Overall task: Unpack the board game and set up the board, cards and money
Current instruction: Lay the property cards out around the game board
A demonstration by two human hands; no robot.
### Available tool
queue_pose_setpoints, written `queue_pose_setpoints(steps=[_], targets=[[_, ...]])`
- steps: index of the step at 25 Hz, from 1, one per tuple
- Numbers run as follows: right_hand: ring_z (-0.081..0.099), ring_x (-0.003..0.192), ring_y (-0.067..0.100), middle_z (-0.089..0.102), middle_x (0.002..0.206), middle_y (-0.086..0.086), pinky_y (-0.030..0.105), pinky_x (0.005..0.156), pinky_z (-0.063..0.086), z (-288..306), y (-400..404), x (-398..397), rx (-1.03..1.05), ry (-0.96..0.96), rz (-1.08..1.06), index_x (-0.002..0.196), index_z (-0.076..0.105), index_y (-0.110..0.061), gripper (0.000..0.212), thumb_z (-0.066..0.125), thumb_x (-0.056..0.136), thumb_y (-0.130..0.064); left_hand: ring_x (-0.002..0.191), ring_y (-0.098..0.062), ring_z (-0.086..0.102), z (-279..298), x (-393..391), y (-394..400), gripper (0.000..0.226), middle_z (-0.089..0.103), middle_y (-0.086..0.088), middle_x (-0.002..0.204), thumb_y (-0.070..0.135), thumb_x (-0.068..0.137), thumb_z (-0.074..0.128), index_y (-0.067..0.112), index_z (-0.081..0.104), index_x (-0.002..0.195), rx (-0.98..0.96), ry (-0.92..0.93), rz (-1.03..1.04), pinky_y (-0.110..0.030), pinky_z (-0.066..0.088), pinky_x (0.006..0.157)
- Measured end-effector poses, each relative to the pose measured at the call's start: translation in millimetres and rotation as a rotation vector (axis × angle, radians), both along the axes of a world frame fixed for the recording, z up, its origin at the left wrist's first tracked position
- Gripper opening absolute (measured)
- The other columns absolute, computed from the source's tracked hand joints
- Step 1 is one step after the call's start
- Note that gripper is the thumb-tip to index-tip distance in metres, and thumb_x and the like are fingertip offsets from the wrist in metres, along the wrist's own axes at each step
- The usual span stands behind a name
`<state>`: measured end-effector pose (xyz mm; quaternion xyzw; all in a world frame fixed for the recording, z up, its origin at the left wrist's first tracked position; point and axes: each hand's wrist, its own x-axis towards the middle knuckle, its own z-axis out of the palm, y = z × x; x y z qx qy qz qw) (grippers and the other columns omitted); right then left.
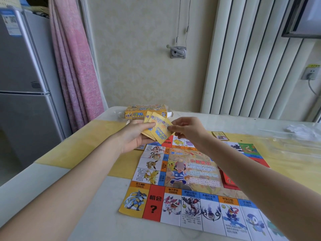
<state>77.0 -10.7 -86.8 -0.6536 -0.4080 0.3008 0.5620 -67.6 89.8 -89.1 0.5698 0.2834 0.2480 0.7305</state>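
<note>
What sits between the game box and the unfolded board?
In the head view, the hands, left and right, hold fanned yellow cards between box and board.

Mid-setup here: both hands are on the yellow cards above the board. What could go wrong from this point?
1. The left hand holds a loose fan of yellow glossy cards while the right hand pinches one; the rest could slip and scatter onto the colourful paper game board.
2. The right forearm crosses low over the board and hides part of the red card stack; a sweep might shift both.
3. The board's creased near edge could catch a sleeve or wrist.
</note>
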Motion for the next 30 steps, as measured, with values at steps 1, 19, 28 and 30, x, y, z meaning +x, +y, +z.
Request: queue_pose_setpoints(steps=[1,19,28,30], targets=[[0.052,0.057,0.013,0.061,0.070,0.006,0.016,0.048,0.045,-0.2,-4.1,1.5,0.000,0.004,-0.003,0.081,0.061,-0.002,0.005,0.066,0.080,-0.001,0.064,-0.018,0.071,-1.9,-0.1,-1.3,0.010,0.072,-0.012,0.081,0.005,0.092,0.053,0.006,0.058,0.100,-0.011,0.007,0.008,-0.031,0.059,0.062],[0.062,0.065,0.008,0.064,0.090,0.003,0.010,0.061,0.050,-2.7,-69.1,30.2,0.070,-0.758,-0.068,0.093,0.070,-0.005,0.011,0.063,0.084,-0.008,0.053,-0.012,0.067,-2.3,28.8,-53.9,0.011,0.067,-0.014,0.083,-0.002,0.086,0.058,0.007,0.057,0.092,0.025,0.063,0.020,-0.023,0.057,0.051],[0.058,0.055,0.014,0.067,0.076,0.009,0.022,0.052,0.049,21.7,-75.4,26.2,0.003,-0.352,-0.067,0.098,0.061,-0.005,0.017,0.066,0.082,-0.009,0.081,-0.017,0.064,8.3,41.0,-66.2,0.015,0.068,-0.007,0.092,0.003,0.080,0.066,0.014,0.061,0.089,0.258,0.161,-0.044,-0.024,0.056,0.062],[0.058,0.049,0.015,0.068,0.071,0.012,0.021,0.045,0.045,27.2,-88.1,32.2,-0.117,-0.501,-0.010,0.082,0.061,-0.008,0.009,0.069,0.080,-0.011,0.074,-0.014,0.063,5.2,45.9,-79.3,0.016,0.067,-0.006,0.090,0.004,0.079,0.068,0.015,0.063,0.090,0.287,0.221,-0.126,-0.021,0.052,0.055]])
